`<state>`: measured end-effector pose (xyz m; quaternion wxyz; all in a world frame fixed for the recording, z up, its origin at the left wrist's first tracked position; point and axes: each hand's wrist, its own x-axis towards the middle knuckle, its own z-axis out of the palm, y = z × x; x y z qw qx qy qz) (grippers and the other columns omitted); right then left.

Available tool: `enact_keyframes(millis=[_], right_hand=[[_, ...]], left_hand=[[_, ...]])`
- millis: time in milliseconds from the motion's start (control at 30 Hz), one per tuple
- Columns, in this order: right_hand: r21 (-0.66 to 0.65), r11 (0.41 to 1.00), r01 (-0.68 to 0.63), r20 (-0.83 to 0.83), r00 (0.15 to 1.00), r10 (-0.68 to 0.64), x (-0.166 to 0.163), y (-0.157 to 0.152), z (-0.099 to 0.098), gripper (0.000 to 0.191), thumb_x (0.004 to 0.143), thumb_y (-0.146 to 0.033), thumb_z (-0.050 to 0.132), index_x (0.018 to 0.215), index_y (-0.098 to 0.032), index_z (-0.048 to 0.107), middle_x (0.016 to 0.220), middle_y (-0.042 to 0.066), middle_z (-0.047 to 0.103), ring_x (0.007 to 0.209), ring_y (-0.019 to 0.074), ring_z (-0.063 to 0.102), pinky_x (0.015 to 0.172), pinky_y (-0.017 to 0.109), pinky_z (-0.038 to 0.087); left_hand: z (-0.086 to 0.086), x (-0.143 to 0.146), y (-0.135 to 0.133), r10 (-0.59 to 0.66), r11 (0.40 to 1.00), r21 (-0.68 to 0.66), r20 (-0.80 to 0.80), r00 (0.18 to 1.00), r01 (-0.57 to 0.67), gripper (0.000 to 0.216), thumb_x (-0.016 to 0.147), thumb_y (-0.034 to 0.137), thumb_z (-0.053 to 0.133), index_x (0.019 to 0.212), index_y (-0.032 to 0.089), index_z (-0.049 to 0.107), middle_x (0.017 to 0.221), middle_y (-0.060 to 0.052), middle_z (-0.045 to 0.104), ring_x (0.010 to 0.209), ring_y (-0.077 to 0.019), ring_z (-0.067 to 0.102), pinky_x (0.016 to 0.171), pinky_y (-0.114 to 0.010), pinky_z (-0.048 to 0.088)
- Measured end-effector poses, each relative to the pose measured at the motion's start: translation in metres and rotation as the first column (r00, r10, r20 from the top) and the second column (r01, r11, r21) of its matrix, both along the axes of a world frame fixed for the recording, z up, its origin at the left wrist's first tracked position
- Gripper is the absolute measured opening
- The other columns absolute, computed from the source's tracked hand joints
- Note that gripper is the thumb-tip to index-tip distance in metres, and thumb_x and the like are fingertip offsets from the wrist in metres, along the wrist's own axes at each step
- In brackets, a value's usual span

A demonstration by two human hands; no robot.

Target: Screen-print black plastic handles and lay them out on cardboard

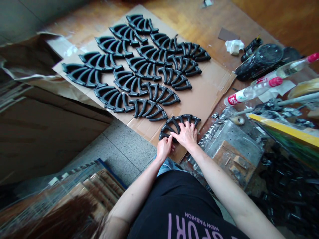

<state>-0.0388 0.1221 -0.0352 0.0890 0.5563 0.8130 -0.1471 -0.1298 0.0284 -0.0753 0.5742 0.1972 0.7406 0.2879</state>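
A black fan-shaped plastic part (173,123), with curved ribs and a segmented outer rim, lies at the near end of a cardboard sheet (196,89). My left hand (164,148) is closed at its near left corner, fingertips pinching the edge. Across the ribs lies my right hand (186,134), its fingers bent over the part and its thumb reaching toward my left hand. The palm hides the part's near right side. Farther along the cardboard, several similar black fan-shaped parts (147,74) are laid out in staggered rows.
Two clear bottles with red caps, the nearer bottle (253,92) tilted, stand by a black-stained container (265,56) on the right. Below them are a plastic-covered block (226,146), a tape roll (238,120) and a heap of black pieces (286,186). Stacked cardboard (45,122) is on the left.
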Motion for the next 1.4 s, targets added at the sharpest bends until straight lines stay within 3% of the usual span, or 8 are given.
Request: enact_keyframes(millis=[200, 567, 733, 900, 1067, 1200, 1400], right_hand=[[0.052, 0.999, 0.013, -0.014, 1.0, -0.012, 0.003, 0.004, -0.001, 0.046, 0.082, -0.054, 0.055, 0.114, -0.021, 0.059, 0.119, 0.016, 0.054, 0.114, 0.0364, 0.04, 0.09, 0.053, 0.036], [0.098, 0.995, 0.028, 0.002, 1.0, -0.029, 0.007, 0.013, -0.012, 0.057, 0.078, -0.063, 0.058, 0.114, -0.019, 0.059, 0.117, 0.016, 0.053, 0.111, 0.0365, 0.042, 0.087, 0.051, 0.037], [0.13, 0.991, -0.006, -0.05, 0.999, 0.012, 0.018, 0.012, -0.016, 0.048, 0.074, -0.058, 0.065, 0.105, -0.021, 0.064, 0.109, 0.014, 0.058, 0.108, 0.0355, 0.044, 0.087, 0.05, 0.038], [0.199, 0.98, 0.024, -0.235, 0.972, 0.024, 0.039, 0.026, -0.016, 0.046, 0.073, -0.058, 0.066, 0.1, -0.021, 0.065, 0.099, 0.011, 0.061, 0.101, 0.0307, 0.049, 0.087, 0.044, 0.04], [0.274, 0.942, 0.192, -0.371, 0.925, -0.08, 0.041, 0.103, -0.012, 0.047, 0.074, -0.06, 0.064, 0.097, -0.019, 0.063, 0.094, 0.01, 0.061, 0.095, 0.027, 0.054, 0.089, 0.041, 0.04], [0.284, 0.885, 0.369, -0.337, 0.903, -0.268, 0.036, 0.19, -0.004, 0.048, 0.076, -0.063, 0.059, 0.096, -0.019, 0.064, 0.097, 0.011, 0.061, 0.1, 0.0281, 0.053, 0.093, 0.042, 0.037], [0.159, 0.695, 0.701, -0.261, 0.709, -0.655, 0.037, 0.297, -0.002, 0.058, 0.073, -0.068, 0.057, 0.112, -0.026, 0.06, 0.126, 0.012, 0.052, 0.117, 0.0372, 0.044, 0.089, 0.052, 0.04]], left_hand=[[0.003, 0.002, 0.0, -0.019, 1.0, -0.007, -0.03, 0.999, 0.019, 0.044, 0.09, 0.056, 0.038, 0.068, 0.021, 0.052, 0.065, -0.007, 0.07, 0.05, -0.0175, 0.064, 0.052, -0.027, 0.047], [0.002, 0.002, 0.0, -0.083, 0.997, -0.009, -0.079, 0.993, 0.083, 0.047, 0.094, 0.053, 0.034, 0.07, 0.018, 0.055, 0.064, -0.004, 0.07, 0.049, -0.0131, 0.063, 0.055, -0.023, 0.047], [0.006, 0.0, -0.001, -0.091, 0.996, -0.019, -0.073, 0.993, 0.09, 0.046, 0.095, 0.051, 0.032, 0.074, 0.017, 0.057, 0.067, -0.004, 0.071, 0.05, -0.012, 0.063, 0.056, -0.022, 0.047], [0.007, -0.006, 0.005, -0.25, 0.968, -0.052, -0.294, 0.922, 0.246, 0.046, 0.095, 0.048, 0.033, 0.072, 0.017, 0.058, 0.065, -0.007, 0.07, 0.063, -0.0162, 0.067, 0.064, -0.025, 0.046], [0.007, -0.007, 0.034, -0.455, 0.858, -0.102, -0.604, 0.655, 0.503, 0.042, 0.093, 0.045, 0.035, 0.081, 0.017, 0.064, 0.079, -0.013, 0.072, 0.076, -0.0243, 0.069, 0.065, -0.03, 0.044], [-0.001, -0.004, 0.044, -0.463, 0.758, -0.089, -0.771, 0.437, 0.646, 0.039, 0.093, 0.043, 0.035, 0.083, 0.019, 0.064, 0.077, -0.011, 0.071, 0.072, -0.0249, 0.068, 0.063, -0.031, 0.042], [-0.026, -0.006, 0.032, -0.254, 0.711, 0.08, -0.897, 0.361, 0.699, 0.031, 0.092, 0.036, 0.042, 0.073, 0.021, 0.062, 0.065, -0.005, 0.066, 0.062, -0.0176, 0.063, 0.06, -0.027, 0.04]])
